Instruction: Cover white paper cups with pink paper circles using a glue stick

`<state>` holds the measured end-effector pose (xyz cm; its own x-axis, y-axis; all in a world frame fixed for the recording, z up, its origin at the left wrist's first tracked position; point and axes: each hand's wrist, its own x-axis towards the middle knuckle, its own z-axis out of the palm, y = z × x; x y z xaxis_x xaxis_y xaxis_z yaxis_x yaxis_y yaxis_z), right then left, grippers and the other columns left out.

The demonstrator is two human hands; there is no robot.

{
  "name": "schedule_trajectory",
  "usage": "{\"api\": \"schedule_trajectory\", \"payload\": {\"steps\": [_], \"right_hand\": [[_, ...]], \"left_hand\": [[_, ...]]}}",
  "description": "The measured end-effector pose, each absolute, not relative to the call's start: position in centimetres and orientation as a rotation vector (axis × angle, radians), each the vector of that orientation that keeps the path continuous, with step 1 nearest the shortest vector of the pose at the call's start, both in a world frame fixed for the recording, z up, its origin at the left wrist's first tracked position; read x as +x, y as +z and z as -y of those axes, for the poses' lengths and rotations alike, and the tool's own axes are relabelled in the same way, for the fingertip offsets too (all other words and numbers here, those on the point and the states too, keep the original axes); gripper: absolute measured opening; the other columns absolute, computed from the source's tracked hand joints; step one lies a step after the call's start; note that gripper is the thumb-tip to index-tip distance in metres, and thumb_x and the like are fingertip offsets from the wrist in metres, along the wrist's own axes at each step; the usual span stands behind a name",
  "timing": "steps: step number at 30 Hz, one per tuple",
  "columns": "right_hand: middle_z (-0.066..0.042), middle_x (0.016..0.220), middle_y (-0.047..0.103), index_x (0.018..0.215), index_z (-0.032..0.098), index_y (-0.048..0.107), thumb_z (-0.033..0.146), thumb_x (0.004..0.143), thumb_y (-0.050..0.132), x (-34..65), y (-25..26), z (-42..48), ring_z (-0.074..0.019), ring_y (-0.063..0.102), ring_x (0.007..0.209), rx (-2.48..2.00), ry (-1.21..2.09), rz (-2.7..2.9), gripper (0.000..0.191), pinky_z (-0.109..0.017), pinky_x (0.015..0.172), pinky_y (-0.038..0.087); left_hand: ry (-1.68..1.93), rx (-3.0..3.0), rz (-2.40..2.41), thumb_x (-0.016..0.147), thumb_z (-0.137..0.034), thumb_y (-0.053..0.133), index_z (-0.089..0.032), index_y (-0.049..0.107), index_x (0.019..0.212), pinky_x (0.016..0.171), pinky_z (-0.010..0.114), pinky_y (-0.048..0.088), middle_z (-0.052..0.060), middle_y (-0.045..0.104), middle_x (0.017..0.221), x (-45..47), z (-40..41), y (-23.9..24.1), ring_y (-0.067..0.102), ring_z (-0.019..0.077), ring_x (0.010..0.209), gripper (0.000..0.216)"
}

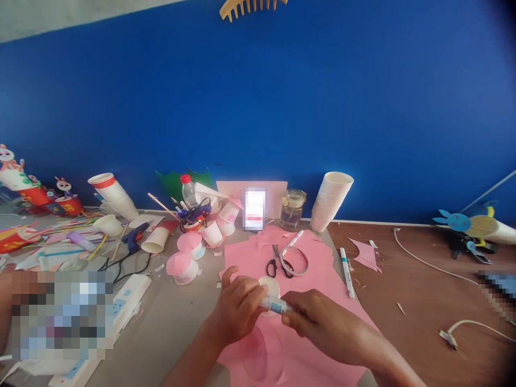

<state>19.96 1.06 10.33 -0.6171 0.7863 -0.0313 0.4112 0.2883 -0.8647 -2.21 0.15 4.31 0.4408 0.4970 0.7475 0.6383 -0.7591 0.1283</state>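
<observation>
Both of my hands meet over pink paper (318,344). Between them lies a glue stick (275,305), a pale tube with a blue label. My right hand (322,318) is closed round its right end. The fingers of my left hand (238,303) are curled at the left end, with one finger raised. Just behind the tube is a white paper cup (269,286), partly hidden by my hands. A round pink translucent piece (256,349) lies below my left hand. Beyond the cup are scissors (272,267) and a roll of tape (307,262).
A marker (347,273) lies right of the paper. Stacked cups (331,201) and a glass jar (292,212) stand behind. Pink-topped cups (183,269), a glue gun (135,236) and a power strip (129,301) are to the left. A co-worker's hand (6,293) shows far left.
</observation>
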Motion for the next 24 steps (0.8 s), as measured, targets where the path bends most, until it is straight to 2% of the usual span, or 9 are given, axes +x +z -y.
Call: {"api": "schedule_trajectory", "payload": {"steps": [2,5,7,9,11,13,17,21,24], "right_hand": [[0.003,0.055,0.051,0.062,0.02,0.051,0.032,0.089,0.051,19.4,10.2,-0.7,-0.0094,0.038,0.047,-1.128,1.329,2.144,0.029,-0.022,0.046,0.026],[0.001,0.059,0.054,0.065,0.019,0.048,0.039,0.091,0.046,17.6,9.5,-0.1,-0.0106,0.045,0.053,-1.127,1.497,1.986,0.032,-0.022,0.052,0.033],[0.001,0.06,0.053,0.068,0.019,0.046,0.049,0.09,0.045,16.0,8.7,0.4,-0.0106,0.045,0.054,-1.035,1.641,1.801,0.037,-0.022,0.054,0.035],[0.002,0.058,0.048,0.069,0.019,0.046,0.063,0.086,0.04,14.5,7.9,1.0,-0.0098,0.042,0.05,-0.889,1.818,1.634,0.048,-0.022,0.049,0.034],[0.001,0.062,0.047,0.069,0.017,0.05,0.07,0.079,0.047,13.6,7.2,1.7,-0.0107,0.045,0.057,-0.757,1.886,1.582,0.053,-0.023,0.054,0.037],[0.0,0.067,0.049,0.073,0.017,0.054,0.07,0.076,0.051,13.1,6.7,2.2,-0.0126,0.049,0.064,-0.668,1.92,1.517,0.054,-0.025,0.061,0.041],[-0.002,0.067,0.055,0.075,0.017,0.061,0.068,0.081,0.047,13.0,6.3,2.7,-0.0156,0.055,0.067,-0.622,1.912,1.442,0.053,-0.03,0.068,0.047],[-0.003,0.058,0.055,0.061,0.018,0.064,0.065,0.088,0.034,12.8,6.8,2.6,-0.0166,0.057,0.067,-0.587,1.84,1.52,0.061,-0.032,0.075,0.048],[-0.003,0.056,0.056,0.055,0.02,0.061,0.062,0.09,0.033,12.8,7.4,2.2,-0.0177,0.058,0.071,-0.501,1.853,1.525,0.061,-0.032,0.078,0.047]], "left_hand": [[-1.497,-2.615,1.086,0.089,-0.023,0.048,-0.02,0.047,0.118,0.092,0.047,0.04,0.009,0.061,0.097,-2.0,0.0,4.2,0.059,0.0198,0.088,0.029],[-2.211,-2.748,1.353,0.09,-0.039,0.048,-0.02,0.039,0.128,0.081,0.042,0.05,0.014,0.059,0.106,-1.4,0.3,4.4,0.059,0.0242,0.096,0.044],[-2.661,-2.807,1.41,0.089,-0.047,0.049,-0.021,0.042,0.126,0.077,0.042,0.052,0.013,0.062,0.105,-1.2,0.5,4.8,0.062,0.0258,0.095,0.046],[-2.934,-2.916,1.375,0.087,-0.048,0.053,-0.022,0.049,0.117,0.076,0.042,0.052,0.012,0.065,0.101,-1.2,0.7,5.1,0.064,0.0265,0.093,0.041],[-3.025,-3.058,1.385,0.083,-0.051,0.057,-0.021,0.054,0.107,0.073,0.042,0.052,0.011,0.068,0.094,-1.3,0.9,5.2,0.065,0.0259,0.088,0.038],[-2.979,-3.204,1.462,0.081,-0.055,0.058,-0.02,0.055,0.096,0.067,0.039,0.053,0.009,0.069,0.083,-1.4,1.0,5.1,0.066,0.0225,0.074,0.038],[-3.034,-3.21,1.471,0.083,-0.059,0.051,-0.019,0.051,0.082,0.06,0.035,0.051,0.0,0.06,0.059,-1.1,1.2,4.9,0.057,0.0134,0.048,0.039],[-3.241,-2.919,1.446,0.087,-0.056,0.048,-0.02,0.049,0.08,0.069,0.035,0.05,-0.004,0.05,0.053,-0.4,1.1,5.3,0.056,0.0133,0.054,0.036],[-3.344,-2.778,1.508,0.087,-0.055,0.047,-0.021,0.047,0.08,0.073,0.035,0.049,-0.004,0.048,0.052,-0.3,1.2,5.3,0.056,0.0137,0.057,0.035]]}}
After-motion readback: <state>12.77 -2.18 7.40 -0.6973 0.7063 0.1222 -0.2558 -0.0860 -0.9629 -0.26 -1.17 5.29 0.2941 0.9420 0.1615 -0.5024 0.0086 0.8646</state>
